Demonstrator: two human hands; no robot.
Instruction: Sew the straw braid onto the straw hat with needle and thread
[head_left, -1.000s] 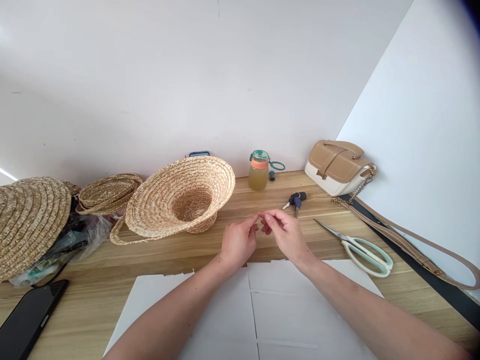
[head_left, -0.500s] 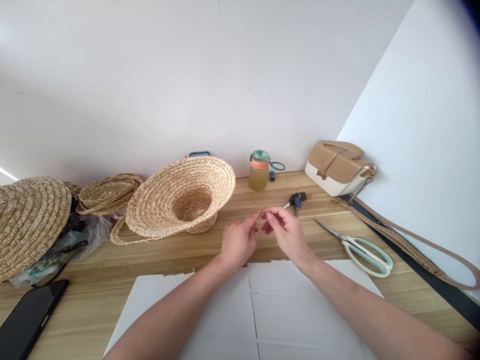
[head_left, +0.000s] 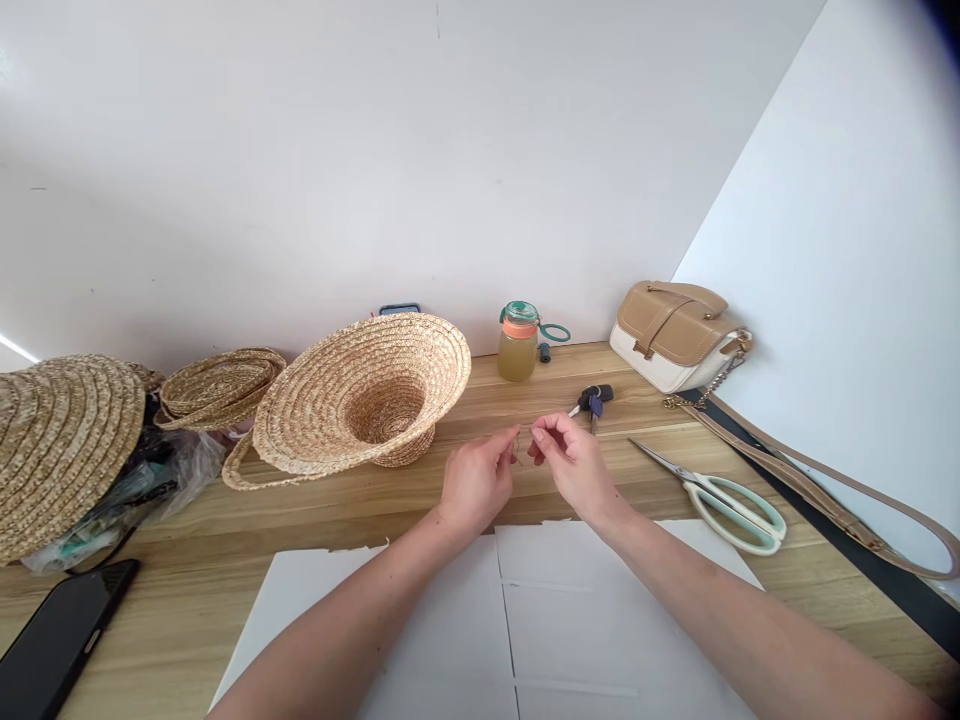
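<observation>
— Where do we stand with our hands right now?

— We have both raised just above the wooden table [head_left: 225,590], in the middle of the scene. Our left hand [head_left: 474,482] and our right hand [head_left: 571,462] meet fingertip to fingertip, each pinching a thin thread [head_left: 517,446] that hangs in a small loop between them. It is too fine for us to tell whether a needle is on it.

— So which step would we say this is?

— We judge it to be readying the thread: working its end between the two pinches, close to the upturned straw hat [head_left: 364,392] that sits just to the far left of our hands.

— What lies around us?

— White paper sheets [head_left: 480,620] on the near side under our forearms, scissors [head_left: 724,495] to the right, keys [head_left: 592,399] just beyond our right hand, a jar of yellowish liquid [head_left: 518,343] against the far wall, and a tan handbag [head_left: 675,333] at far right. At far left are more straw pieces [head_left: 67,440] and a dark phone [head_left: 56,635] near the edge.

— What would the next move call for?

— Steady, small finger work, we think: keeping both pinches firm so the strand does not slip, and holding it taut enough to guide its end.
</observation>
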